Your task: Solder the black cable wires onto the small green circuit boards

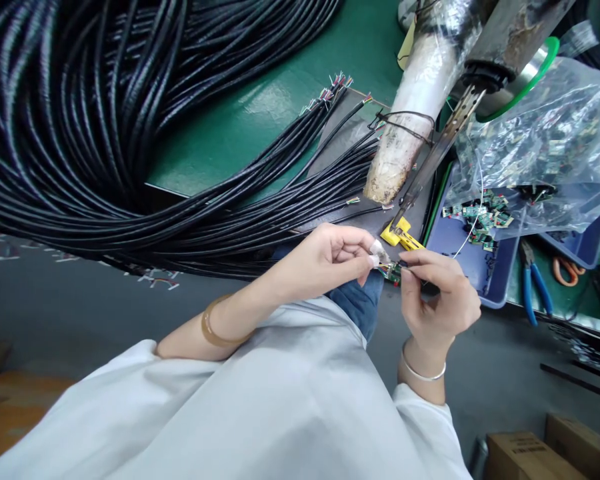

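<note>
My left hand is closed in a pinch, with white covers on the tips of its thumb and index finger. Thin coloured wires come out of that pinch and meet a small green circuit board. From the other side, my right hand pinches a small black part at the board's edge; the fingertips partly hide it. Just beyond the hands, a soldering iron points down at a yellow holder.
Black cables with stripped ends lie bundled across the green table. A wrapped tube hangs over the work spot. To the right are a blue tray with circuit boards, blue-handled pliers and a plastic bag.
</note>
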The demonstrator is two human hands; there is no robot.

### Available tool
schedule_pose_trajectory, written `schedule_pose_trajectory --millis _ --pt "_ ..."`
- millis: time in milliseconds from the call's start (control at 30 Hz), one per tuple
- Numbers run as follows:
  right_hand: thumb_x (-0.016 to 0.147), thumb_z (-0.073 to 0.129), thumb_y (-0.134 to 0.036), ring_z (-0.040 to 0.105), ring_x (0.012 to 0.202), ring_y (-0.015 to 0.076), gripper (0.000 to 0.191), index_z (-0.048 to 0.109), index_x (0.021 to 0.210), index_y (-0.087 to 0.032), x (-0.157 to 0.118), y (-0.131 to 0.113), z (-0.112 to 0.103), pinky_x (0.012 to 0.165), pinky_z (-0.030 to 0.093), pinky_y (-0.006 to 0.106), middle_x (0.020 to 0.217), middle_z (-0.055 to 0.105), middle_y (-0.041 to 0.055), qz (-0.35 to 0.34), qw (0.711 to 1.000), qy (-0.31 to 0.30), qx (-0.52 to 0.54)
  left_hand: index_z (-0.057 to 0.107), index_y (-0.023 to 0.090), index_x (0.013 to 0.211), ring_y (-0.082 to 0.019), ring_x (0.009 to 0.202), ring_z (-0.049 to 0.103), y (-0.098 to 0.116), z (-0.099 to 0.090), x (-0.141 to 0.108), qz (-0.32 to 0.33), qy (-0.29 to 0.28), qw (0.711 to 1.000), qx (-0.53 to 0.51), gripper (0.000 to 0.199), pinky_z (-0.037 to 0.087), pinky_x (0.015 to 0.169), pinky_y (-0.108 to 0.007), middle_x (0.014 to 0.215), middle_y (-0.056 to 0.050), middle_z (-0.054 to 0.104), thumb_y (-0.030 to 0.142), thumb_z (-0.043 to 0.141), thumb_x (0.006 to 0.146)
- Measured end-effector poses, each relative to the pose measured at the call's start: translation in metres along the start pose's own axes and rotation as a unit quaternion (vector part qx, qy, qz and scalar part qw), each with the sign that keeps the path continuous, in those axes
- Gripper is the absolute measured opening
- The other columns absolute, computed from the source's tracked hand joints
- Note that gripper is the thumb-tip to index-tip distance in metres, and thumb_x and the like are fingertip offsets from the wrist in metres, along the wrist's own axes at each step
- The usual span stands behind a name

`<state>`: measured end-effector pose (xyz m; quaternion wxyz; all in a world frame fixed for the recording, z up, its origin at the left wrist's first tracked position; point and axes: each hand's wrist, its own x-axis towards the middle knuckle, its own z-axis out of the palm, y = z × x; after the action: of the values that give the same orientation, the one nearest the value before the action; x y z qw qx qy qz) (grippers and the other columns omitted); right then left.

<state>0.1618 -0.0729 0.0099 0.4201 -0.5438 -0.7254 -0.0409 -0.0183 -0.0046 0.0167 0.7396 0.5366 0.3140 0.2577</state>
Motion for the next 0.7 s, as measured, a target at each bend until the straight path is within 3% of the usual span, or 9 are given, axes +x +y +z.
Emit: schedule_pose_trajectory --millis 67,133,267,333,400,500,600,700 --pt "0.087 0.066 -0.014 0.071 0.069 0.0133 0.017 0.058 0.097 -0.025 0.0 0.004 0.001 0.065 0.059 0.028 0.077 0.072 -0.0037 -0.004 1.0 0.01 0.026 0.06 0.013 0.077 -0.005 0.051 0.04 -0.001 0.006 -0.005 0.02 0.045 0.998 0.03 0.01 0.033 0.048 -0.017 0.059 0.005 0.05 0.02 0.064 0.084" --pt "0.086 0.064 -0.012 0.071 0.07 0.0142 0.018 0.057 0.097 -0.025 0.0 0.007 0.001 0.064 0.059 0.029 0.078 0.071 -0.0028 -0.021 0.998 0.014 0.055 0.058 0.014 0.074 -0.005 0.051 0.036 -0.002 0.01 -0.009 0.032 0.071 0.996 0.05 0.012 0.031 0.047 -0.017 0.058 0.006 0.043 0.019 0.065 0.083" --pt "0.084 0.064 -0.014 0.075 0.086 0.0187 0.015 0.055 0.091 -0.025 -0.003 0.008 -0.001 0.069 0.061 0.033 0.099 0.077 0.0036 -0.095 0.994 0.015 0.061 0.06 0.013 0.078 -0.005 0.053 0.041 -0.002 0.006 -0.012 0.031 0.056 0.998 -0.003 0.011 0.035 0.049 -0.017 0.062 0.004 0.05 0.02 0.068 0.081" --pt "0.085 0.064 -0.016 0.075 0.085 0.0183 0.013 0.055 0.09 -0.024 -0.005 0.007 -0.002 0.071 0.06 0.033 0.098 0.077 0.0042 -0.111 0.991 0.019 0.07 0.063 0.012 0.079 -0.006 0.054 0.045 -0.001 0.003 -0.014 0.028 0.039 0.999 -0.021 0.012 0.039 0.051 -0.018 0.063 0.003 0.054 0.022 0.069 0.081" --pt "0.089 0.06 -0.018 0.073 0.077 0.0162 0.009 0.054 0.091 -0.024 -0.006 0.005 -0.002 0.069 0.058 0.031 0.087 0.074 0.0016 -0.063 0.994 0.011 0.093 0.066 0.012 0.08 -0.007 0.054 0.048 0.0 0.003 -0.017 0.029 0.027 0.999 0.007 0.013 0.041 0.052 -0.019 0.062 0.002 0.057 0.024 0.068 0.083" --pt "0.093 0.058 -0.023 0.065 0.064 0.011 0.005 0.054 0.09 -0.024 -0.001 -0.002 -0.002 0.061 0.053 0.024 0.074 0.064 -0.0042 0.09 0.991 -0.052 0.08 0.07 0.013 0.083 -0.009 0.056 0.052 -0.002 0.008 -0.025 0.081 0.037 0.987 0.133 0.011 0.041 0.053 -0.02 0.067 -0.001 0.065 0.021 0.065 0.087" --pt "0.094 0.06 -0.031 0.062 0.062 0.0086 0.013 0.056 0.086 -0.023 0.005 -0.01 -0.013 0.06 0.05 0.021 0.073 0.06 -0.0054 0.177 0.974 -0.122 0.066 0.072 0.015 0.09 -0.01 0.063 0.056 -0.007 0.016 -0.035 0.177 0.073 0.941 0.278 0.009 0.042 0.059 -0.022 0.076 -0.002 0.07 0.018 0.063 0.09" --pt "0.093 0.062 -0.039 0.062 0.065 0.0108 0.019 0.059 0.086 -0.022 0.003 -0.015 -0.045 0.064 0.051 0.023 0.075 0.061 -0.0036 0.188 0.973 -0.13 0.034 0.07 0.016 0.086 -0.013 0.067 0.059 -0.007 0.022 -0.046 0.236 0.084 0.884 0.394 0.016 0.043 0.064 -0.025 0.074 -0.003 0.069 0.017 0.057 0.095"
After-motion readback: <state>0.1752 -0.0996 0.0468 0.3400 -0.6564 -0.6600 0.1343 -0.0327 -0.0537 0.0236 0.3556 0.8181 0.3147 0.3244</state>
